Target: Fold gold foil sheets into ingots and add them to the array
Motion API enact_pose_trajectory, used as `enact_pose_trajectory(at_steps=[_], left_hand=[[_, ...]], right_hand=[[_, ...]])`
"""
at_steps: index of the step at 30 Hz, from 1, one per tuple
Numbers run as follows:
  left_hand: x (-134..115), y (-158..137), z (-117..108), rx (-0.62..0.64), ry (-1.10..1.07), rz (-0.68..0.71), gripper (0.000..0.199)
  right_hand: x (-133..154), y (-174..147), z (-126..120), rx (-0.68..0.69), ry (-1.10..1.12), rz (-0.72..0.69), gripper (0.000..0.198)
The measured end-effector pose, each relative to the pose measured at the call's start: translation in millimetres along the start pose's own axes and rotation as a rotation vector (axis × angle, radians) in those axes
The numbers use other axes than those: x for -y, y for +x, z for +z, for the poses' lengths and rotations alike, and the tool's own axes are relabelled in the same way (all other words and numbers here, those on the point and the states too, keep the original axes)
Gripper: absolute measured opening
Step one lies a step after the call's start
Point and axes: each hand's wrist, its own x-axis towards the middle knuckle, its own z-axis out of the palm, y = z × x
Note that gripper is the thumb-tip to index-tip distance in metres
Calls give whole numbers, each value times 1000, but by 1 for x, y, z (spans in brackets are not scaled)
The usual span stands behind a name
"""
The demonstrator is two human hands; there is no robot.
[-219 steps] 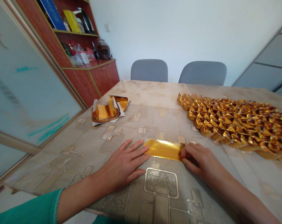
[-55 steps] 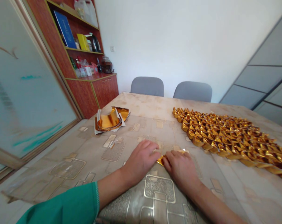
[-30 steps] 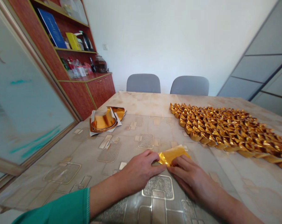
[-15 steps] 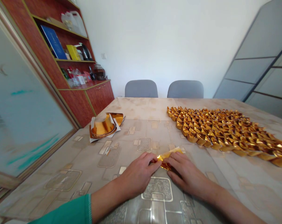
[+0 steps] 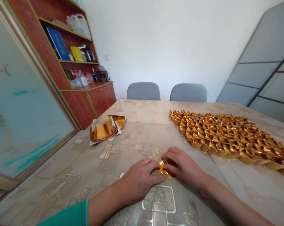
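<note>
A small piece of folded gold foil paper (image 5: 164, 169) is held low over the table between my two hands, partly covered by the fingers. My left hand (image 5: 142, 177) pinches its left side between thumb and fingers. On the right side, my right hand (image 5: 180, 163) closes its bent fingers round the same piece. Rows of finished gold foil ingots (image 5: 226, 135) stand packed together to the right. Off to the left lies a stack of curled gold foil sheets (image 5: 104, 129) with white backs.
A patterned cloth covers the table (image 5: 118, 191). Two grey chairs (image 5: 143, 91) stand at its far side. Red wooden shelves (image 5: 80, 72) with bottles, boxes and a kettle are at the back left, beside a frosted glass panel (image 5: 26, 103).
The gold foil paper shows shorter and more compact than before. My right hand has shifted its grip, its fingers more curled. The view has tilted slightly.
</note>
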Motion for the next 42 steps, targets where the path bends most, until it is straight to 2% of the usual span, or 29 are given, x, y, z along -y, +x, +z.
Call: enact_pose_trajectory(at_steps=[4, 10, 12, 16, 18, 22, 24, 28, 31, 33, 36, 39, 42], left_hand=[[2, 0, 0, -15, -107, -32, 30], [4, -1, -3, -104, -347, -116, 27], [6, 0, -2, -199, -455, -212, 29], [9, 12, 5, -444, -850, -599, 43], [7, 22, 9, -423, -1085, -695, 35], [2, 37, 11, -347, -1426, -719, 28], [1, 40, 10, -375, -1454, -715, 26], [1, 38, 10, -424, -1397, -652, 20], [0, 37, 12, -448, -1393, -677, 26], [-1, 37, 13, -444, -1420, -714, 36], [0, 36, 11, -479, -1457, -740, 44], [8, 34, 3, -567, -1440, -745, 38], [17, 30, -5, -568, -1403, -724, 26]], right_hand=[[3, 12, 12, -35, -19, 97, 9], [1, 11, 14, -26, 147, 183, 12], [0, 9, 12, -31, 220, 207, 13], [4, 8, 10, -105, 367, 249, 13], [6, 8, 10, -180, 381, 249, 12], [8, 8, 10, -323, 371, 168, 8], [5, 8, 10, -328, 476, 169, 9], [-1, 9, 14, -222, 848, 223, 19], [-1, 11, 18, -255, 963, 247, 22], [0, 12, 19, -299, 999, 269, 24], [1, 11, 14, -285, 1039, 250, 22], [-3, 7, 2, -258, 961, 193, 17], [-11, 1, -9, -295, 770, 155, 24]])
